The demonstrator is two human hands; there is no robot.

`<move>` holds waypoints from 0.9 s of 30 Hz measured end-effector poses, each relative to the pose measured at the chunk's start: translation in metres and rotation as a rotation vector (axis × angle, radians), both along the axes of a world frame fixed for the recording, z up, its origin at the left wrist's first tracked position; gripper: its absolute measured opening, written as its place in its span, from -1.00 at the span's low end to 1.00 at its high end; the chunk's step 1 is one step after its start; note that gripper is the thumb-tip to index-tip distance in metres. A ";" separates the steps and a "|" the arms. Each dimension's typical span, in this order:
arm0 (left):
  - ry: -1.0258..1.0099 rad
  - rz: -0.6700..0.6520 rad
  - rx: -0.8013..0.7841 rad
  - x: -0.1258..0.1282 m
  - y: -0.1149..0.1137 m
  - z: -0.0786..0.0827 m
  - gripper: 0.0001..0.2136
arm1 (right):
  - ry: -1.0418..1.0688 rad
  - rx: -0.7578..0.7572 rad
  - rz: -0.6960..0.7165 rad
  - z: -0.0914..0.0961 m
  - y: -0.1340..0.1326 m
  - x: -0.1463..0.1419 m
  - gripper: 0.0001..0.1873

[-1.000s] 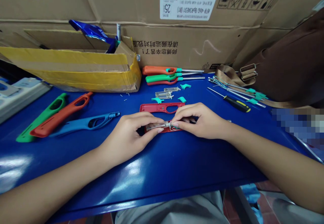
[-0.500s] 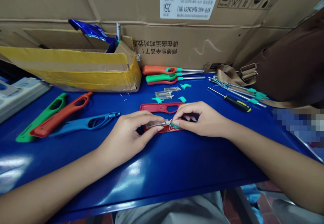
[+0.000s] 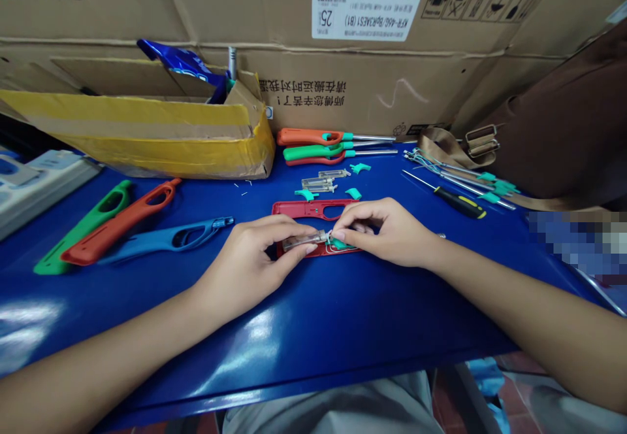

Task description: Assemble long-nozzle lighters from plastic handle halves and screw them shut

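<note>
Between the thumb and fingers of my left hand (image 3: 259, 251) is a clear lighter fuel tank (image 3: 298, 242), lying over a red lighter shell half (image 3: 321, 253). My right hand (image 3: 377, 231) pinches at the valve end of the tank, by thin white wires; what exactly its fingertips hold is hidden. A green trigger (image 3: 339, 244) sits in the shell just under those fingers. Behind them lies a second red shell half (image 3: 304, 209), its right end covered by my right hand. Further back are more clear fuel tanks (image 3: 317, 184) and loose green triggers (image 3: 353, 193).
Assembled lighters (image 3: 313, 153) lie at the back before a large carton (image 3: 372, 68). Green, orange and blue shell halves (image 3: 171, 238) rest at left, near a yellow-taped box (image 3: 196, 150). At right are a screwdriver (image 3: 460, 202), metal tubes with wires (image 3: 470, 182) and a strap (image 3: 435, 150).
My right fingers have shifted slightly to the left at the tank's valve end, showing more of the green trigger and wires. My left hand keeps its hold on the tank.
</note>
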State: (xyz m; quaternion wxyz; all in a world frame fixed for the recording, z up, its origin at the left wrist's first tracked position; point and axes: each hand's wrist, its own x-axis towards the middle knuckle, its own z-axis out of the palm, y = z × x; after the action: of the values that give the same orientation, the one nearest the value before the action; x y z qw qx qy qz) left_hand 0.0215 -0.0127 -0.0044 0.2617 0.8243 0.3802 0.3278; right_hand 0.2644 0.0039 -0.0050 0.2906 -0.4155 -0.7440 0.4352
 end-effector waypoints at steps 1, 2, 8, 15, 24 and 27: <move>-0.003 0.003 -0.004 0.000 0.000 0.000 -0.86 | 0.005 -0.011 -0.001 0.000 0.000 0.000 -0.79; -0.006 0.004 -0.009 0.000 0.000 -0.001 -0.86 | 0.008 -0.022 -0.002 0.000 0.000 0.000 -0.79; -0.026 0.007 0.007 0.001 0.001 -0.001 -0.87 | -0.001 -0.056 -0.003 0.002 -0.001 -0.001 -0.77; -0.003 0.005 0.054 0.002 0.000 0.000 -0.87 | 0.001 -0.056 -0.003 0.004 0.000 -0.001 -0.77; 0.017 0.012 0.108 0.000 0.001 0.002 -0.86 | -0.052 -0.007 -0.014 0.006 0.000 0.002 -0.75; 0.005 0.014 0.087 0.001 0.001 0.001 -0.87 | -0.026 -0.021 -0.029 0.004 0.000 0.000 -0.74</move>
State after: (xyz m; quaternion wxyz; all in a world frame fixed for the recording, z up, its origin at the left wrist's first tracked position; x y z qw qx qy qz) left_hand 0.0225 -0.0116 -0.0035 0.2225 0.8332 0.3719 0.3435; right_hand 0.2645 0.0035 -0.0015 0.2829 -0.4347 -0.7370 0.4333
